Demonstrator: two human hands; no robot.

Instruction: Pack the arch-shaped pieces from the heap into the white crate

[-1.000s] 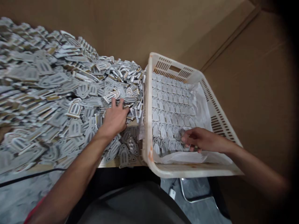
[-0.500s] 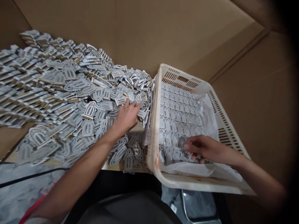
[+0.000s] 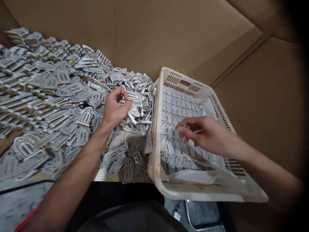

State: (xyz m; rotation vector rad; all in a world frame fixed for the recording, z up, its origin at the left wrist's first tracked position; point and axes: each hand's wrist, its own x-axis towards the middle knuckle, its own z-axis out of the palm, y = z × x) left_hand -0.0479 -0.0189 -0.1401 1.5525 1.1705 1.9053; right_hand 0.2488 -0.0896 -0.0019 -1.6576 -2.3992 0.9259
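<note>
One cable (image 3: 26,186) beside the forearm (image 3: 72,170)

One head cam, close-up at arm's reach, looks forward and down from above the lap (image 3: 137,217); pile (image 3: 70,88) left, crate (image 3: 157,135) right, cardboard (image 3: 145,35) beyond

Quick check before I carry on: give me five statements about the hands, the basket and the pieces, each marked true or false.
1. The right hand is over the basket. True.
2. The left hand is inside the basket. False: it is at the loose heap.
3. The basket's pieces lie in rows. True.
4. The basket is black. False: it is whitish.
5. A white sheet shows inside the basket. True.
</note>
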